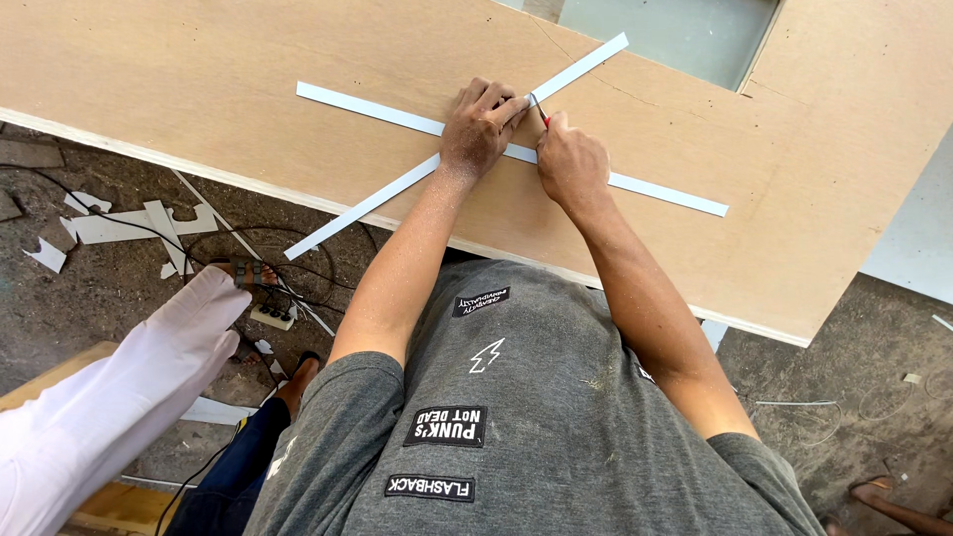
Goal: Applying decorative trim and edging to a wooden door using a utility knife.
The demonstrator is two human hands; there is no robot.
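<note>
Plywood board over dirt floor, left hand flat on white strip, right hand grip pinching red-handled tool

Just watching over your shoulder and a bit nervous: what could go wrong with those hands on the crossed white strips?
The right hand holds a small red-handled tool right against the left hand; a slip might nick those fingers.

The diagonal white strip juts past the board edge, so a knock could shift it.

The cables on the ground might trip someone.

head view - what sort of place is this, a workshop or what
Probably a rough carpentry or fit-out worksite: a big plywood board as a bench, white offcuts on a dirt floor, a power strip with loose cables.
</note>
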